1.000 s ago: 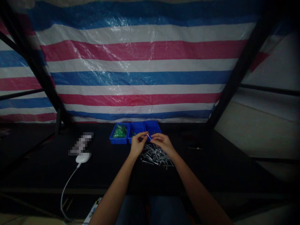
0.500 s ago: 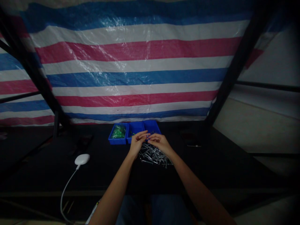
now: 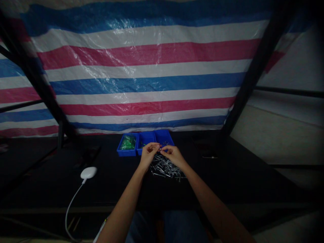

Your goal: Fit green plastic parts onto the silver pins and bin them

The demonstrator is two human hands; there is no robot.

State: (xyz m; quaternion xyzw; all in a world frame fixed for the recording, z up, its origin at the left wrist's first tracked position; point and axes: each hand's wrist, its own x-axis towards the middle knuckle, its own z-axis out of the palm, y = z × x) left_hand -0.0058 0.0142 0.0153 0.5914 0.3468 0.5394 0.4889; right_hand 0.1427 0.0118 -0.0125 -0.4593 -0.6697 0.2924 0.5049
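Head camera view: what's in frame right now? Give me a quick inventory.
Striped tarpaulin: one, blue, white and pink-red, hanging behind the table.
Table: one, black, beneath everything below.
Plastic bins: three, blue, side by side at the table's far side.
Green items: count unclear, green, in the leftmost bin.
Nails: many, silver, loose pile in front of the bins.
Round device: one, white, left of the pile.
Cable: one, white, running from the device toward the near edge.
Frame posts: two, black, either side of the tarpaulin.
Left hand: one, above the pile, fingertips meeting the right hand's.
Right hand: one, above the pile.

A striped tarpaulin (image 3: 141, 77) hangs beyond a white corded device (image 3: 88, 172).
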